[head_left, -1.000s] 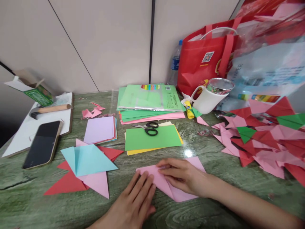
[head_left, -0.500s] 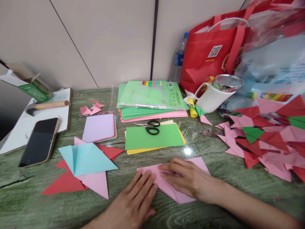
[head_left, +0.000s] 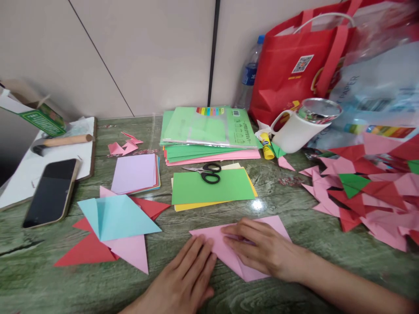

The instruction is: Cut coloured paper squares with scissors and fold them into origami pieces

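A pink sheet of paper [head_left: 229, 253], partly folded into a triangle, lies on the green wood-grain table [head_left: 294, 218] in front of me. My left hand [head_left: 186, 279] lies flat with fingers stretched out, pressing the paper's left corner. My right hand [head_left: 262, 248] rests on top of the paper's middle, fingers extended and pressing down along a fold. Neither hand grips anything.
Folded blue, pink and red triangles [head_left: 114, 222] lie to the left, a phone [head_left: 50, 192] beyond them. Black scissors [head_left: 206, 172] rest on green and yellow sheets [head_left: 212, 187]. A paper stack [head_left: 209, 135], glue stick [head_left: 267, 146], white mug [head_left: 301, 126], red bag [head_left: 294, 69] and a heap of folded pieces [head_left: 369, 192] stand behind and right.
The view has drifted slightly left and down. Both hands stay pressed on the pink paper, with the right fingers sliding a little along it.
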Demonstrator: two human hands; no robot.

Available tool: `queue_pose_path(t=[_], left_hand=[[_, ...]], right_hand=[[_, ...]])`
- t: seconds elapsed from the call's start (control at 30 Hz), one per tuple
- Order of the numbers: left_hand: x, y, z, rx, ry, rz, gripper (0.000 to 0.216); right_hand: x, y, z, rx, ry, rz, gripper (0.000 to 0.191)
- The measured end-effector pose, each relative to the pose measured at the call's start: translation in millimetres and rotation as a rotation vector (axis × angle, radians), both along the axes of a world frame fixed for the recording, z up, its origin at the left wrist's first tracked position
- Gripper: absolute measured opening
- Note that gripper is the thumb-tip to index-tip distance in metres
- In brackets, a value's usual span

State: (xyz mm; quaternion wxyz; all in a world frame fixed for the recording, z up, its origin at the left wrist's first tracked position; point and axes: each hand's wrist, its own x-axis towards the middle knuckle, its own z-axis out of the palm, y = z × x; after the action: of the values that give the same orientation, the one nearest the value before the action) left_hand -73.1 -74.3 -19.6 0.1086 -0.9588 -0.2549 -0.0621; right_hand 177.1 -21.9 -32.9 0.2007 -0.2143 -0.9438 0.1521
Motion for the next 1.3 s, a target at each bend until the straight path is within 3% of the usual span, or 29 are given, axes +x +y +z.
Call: queue_pose_path(t=[1.3], left_hand=[[1.3, 0.8, -3.3, -0.066, 0.006, -0.027, 0.05]], right_hand=[[-0.1, -2.2, 0.7, 0.043, 0.0, -0.03, 0.027]])
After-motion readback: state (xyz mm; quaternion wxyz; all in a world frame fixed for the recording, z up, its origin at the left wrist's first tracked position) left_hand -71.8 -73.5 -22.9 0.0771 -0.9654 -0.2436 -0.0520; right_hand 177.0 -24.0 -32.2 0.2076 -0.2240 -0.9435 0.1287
